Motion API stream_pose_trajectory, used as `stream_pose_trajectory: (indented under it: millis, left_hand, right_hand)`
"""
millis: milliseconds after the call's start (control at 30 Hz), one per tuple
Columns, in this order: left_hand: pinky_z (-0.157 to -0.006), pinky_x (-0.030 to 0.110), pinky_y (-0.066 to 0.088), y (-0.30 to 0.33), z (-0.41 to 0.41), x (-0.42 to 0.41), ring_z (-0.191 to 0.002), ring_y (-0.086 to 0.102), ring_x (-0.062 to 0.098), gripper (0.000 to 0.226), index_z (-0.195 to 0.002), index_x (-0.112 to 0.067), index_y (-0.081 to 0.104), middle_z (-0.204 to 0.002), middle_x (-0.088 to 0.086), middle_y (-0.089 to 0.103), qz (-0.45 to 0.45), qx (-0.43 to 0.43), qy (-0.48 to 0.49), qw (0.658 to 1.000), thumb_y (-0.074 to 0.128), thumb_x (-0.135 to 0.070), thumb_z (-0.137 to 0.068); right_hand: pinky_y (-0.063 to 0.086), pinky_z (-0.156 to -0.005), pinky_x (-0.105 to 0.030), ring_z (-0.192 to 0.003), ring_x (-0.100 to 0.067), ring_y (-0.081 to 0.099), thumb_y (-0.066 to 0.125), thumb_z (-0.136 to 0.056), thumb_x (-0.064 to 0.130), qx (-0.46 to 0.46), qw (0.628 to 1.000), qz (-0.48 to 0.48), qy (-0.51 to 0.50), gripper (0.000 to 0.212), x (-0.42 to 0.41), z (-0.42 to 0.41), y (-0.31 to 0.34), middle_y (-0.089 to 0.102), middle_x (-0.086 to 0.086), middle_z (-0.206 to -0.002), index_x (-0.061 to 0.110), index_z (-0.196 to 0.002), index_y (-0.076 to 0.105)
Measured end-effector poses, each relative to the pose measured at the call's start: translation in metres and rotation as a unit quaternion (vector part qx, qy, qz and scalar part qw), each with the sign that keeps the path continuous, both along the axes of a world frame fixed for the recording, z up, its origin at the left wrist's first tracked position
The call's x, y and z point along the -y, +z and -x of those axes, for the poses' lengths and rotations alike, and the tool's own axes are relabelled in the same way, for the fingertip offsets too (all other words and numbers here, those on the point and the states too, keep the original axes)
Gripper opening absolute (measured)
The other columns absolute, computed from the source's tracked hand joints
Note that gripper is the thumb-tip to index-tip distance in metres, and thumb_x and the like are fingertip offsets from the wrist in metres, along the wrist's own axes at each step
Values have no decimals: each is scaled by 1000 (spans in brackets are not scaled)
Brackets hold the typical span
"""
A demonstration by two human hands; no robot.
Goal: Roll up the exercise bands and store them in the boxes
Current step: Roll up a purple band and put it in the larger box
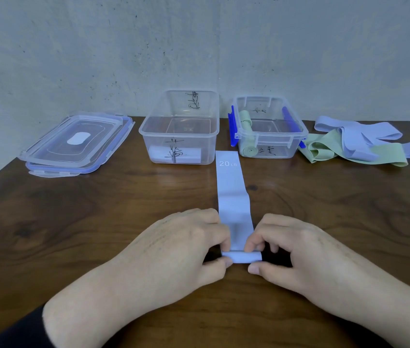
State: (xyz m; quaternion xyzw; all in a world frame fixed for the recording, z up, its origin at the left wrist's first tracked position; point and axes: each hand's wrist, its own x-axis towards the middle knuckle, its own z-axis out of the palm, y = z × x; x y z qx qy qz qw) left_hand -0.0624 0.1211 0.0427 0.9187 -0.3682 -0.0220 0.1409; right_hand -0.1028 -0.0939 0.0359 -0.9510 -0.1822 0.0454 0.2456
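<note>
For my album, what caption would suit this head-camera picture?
Both hands, left and right, begin rolling a blue 20 LB exercise band before two clear boxes.

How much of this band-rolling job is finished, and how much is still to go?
Done: a rolled pale band lies in the larger box, and rolled green bands lie in the smaller box. In hand: left hand and right hand pinch the near end of the 20 LB band, barely rolled. Left: the loose pile of bands.

Lids (76, 143) stacked far left on surface (73, 222), two boxes (179, 126) (269, 126) far centre, loose bands (359, 143) far right, flat band (232, 197) near centre
</note>
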Motion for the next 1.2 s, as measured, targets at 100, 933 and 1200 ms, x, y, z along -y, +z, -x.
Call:
stream_pose_trajectory:
  millis: [100,933,1200]
  left_hand:
    - [-84,20,43,1,0,1,-99,46,1,26,-109,-41,52,-107,-20,48,-4,-1,-1,1000,51,-57,-88]
    - [-80,15,38,-3,-2,-1,-96,45,2,23,-106,-41,50,-104,-19,48,6,8,8,1000,53,-55,-88]
    - [-82,18,40,-3,-2,-1,-98,45,2,19,-105,-40,53,-106,-19,48,4,10,10,1000,49,-53,-91]
  right_hand:
    - [38,-78,-10,-100,-1,47,67,-88,41,10,1000,-3,-1,11,-1,0,0,53,20,-99,44,-87,57]
    - [38,-80,-10,-101,1,48,61,-92,44,19,1000,-14,-2,7,0,0,-3,50,22,-103,47,-88,56]
    - [39,-79,-10,-100,-3,49,68,-84,48,11,1000,-12,-20,17,1,-2,-5,50,23,-102,48,-94,54]
